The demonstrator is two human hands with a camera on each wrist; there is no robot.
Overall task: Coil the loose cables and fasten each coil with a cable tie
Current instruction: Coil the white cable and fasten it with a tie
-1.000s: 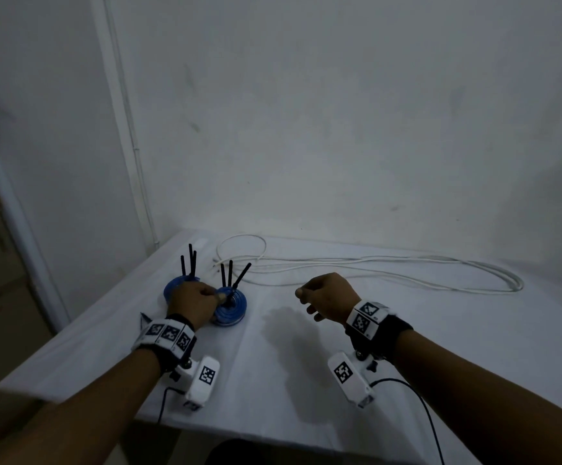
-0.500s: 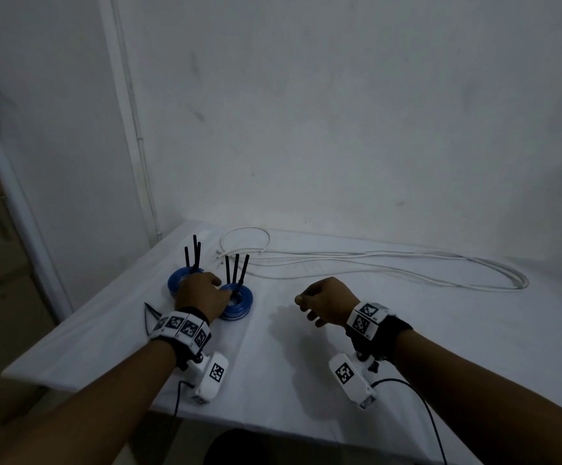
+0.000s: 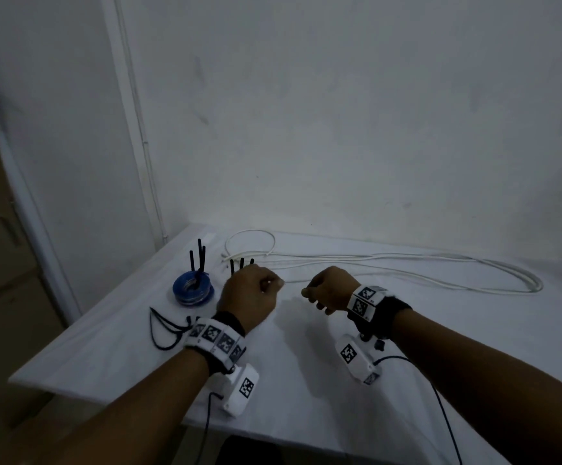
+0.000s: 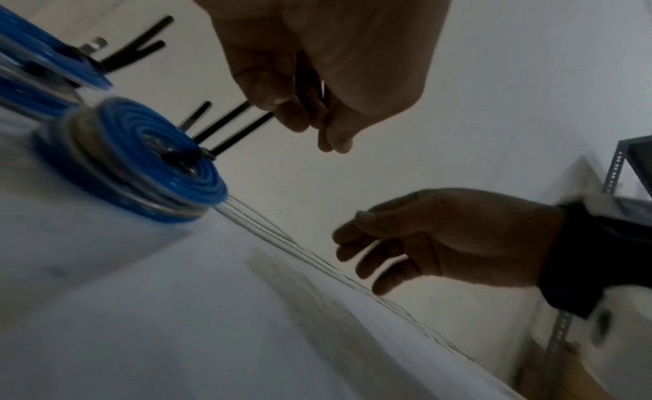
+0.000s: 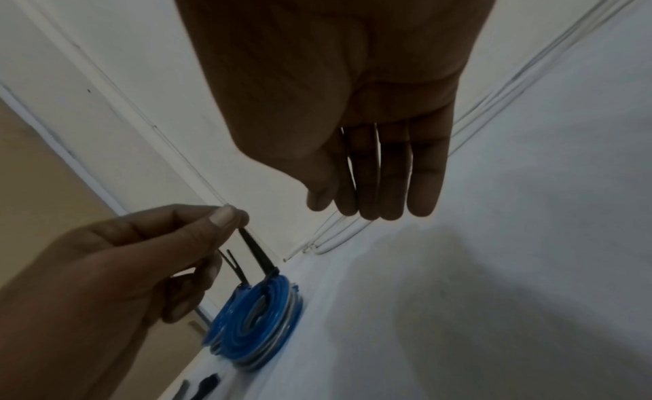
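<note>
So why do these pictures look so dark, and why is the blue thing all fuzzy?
Head view: the room is dim, and both hands cast soft shadows on the table. Left wrist view: the nearer blue coil is smeared by blur, and the left hand is a dark shape against the bright wall. Right wrist view: the right hand is backlit, though the coil is sharper there.
</note>
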